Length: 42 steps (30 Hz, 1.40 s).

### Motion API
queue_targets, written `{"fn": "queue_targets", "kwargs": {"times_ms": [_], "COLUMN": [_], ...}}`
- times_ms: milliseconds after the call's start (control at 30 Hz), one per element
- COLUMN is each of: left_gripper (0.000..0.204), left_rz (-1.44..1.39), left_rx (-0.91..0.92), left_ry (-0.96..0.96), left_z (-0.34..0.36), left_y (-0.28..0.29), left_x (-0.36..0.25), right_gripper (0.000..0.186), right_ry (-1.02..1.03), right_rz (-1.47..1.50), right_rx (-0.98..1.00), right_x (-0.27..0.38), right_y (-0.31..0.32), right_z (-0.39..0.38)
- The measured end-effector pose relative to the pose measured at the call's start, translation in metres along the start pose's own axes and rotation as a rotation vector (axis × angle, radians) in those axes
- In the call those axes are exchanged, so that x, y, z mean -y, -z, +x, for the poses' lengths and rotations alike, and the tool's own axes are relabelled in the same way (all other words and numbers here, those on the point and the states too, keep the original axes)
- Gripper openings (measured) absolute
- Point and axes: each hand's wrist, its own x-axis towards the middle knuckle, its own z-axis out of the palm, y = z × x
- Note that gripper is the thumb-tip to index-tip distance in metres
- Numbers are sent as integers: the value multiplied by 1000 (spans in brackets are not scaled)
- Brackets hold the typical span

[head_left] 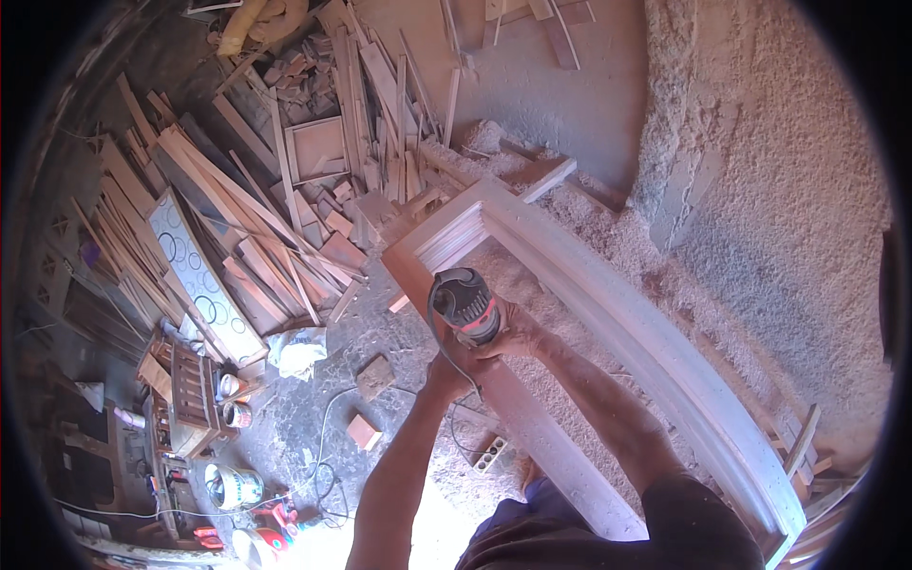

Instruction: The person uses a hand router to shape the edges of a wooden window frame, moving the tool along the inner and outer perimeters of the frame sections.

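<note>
With both hands I hold a black power tool with a red band, which looks like a router (465,306). It stands upright on the left rail of a large wooden frame (546,404), close to the far corner. My left hand (448,372) grips low on its near left side, and my right hand (518,334) wraps around its right side. Their fingertips are partly hidden by the tool. A dark cord (464,369) hangs from the tool past my left hand. The tool's base and any bit are hidden from this view.
A power strip (490,454) lies on the floor beside the frame, near cords and two wood blocks (376,377). Stacked boards (228,209) and offcuts fill the far left. Buckets (233,486) stand at lower left. Shavings (608,237) lie along the rough wall at right.
</note>
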Motion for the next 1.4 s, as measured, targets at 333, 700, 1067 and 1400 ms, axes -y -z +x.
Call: {"fn": "queue_targets", "kwargs": {"times_ms": [333, 700, 1067, 1400], "left_gripper": [58, 57, 64, 62], "left_rz": [41, 134, 184, 149], "left_rx": [-82, -86, -115, -253], "left_ry": [-12, 24, -84, 0], "left_z": [-31, -79, -127, -147], "left_y": [-38, -79, -131, -134], "left_x": [-28, -107, -157, -185], "right_gripper": [87, 84, 86, 82], "right_ry": [41, 11, -70, -22], "right_rz": [48, -35, -44, 201], "right_rx": [-9, 29, 49, -2], "right_x": [10, 22, 30, 38], "right_y": [1, 9, 14, 3], "right_z": [-53, -141, -237, -264]}}
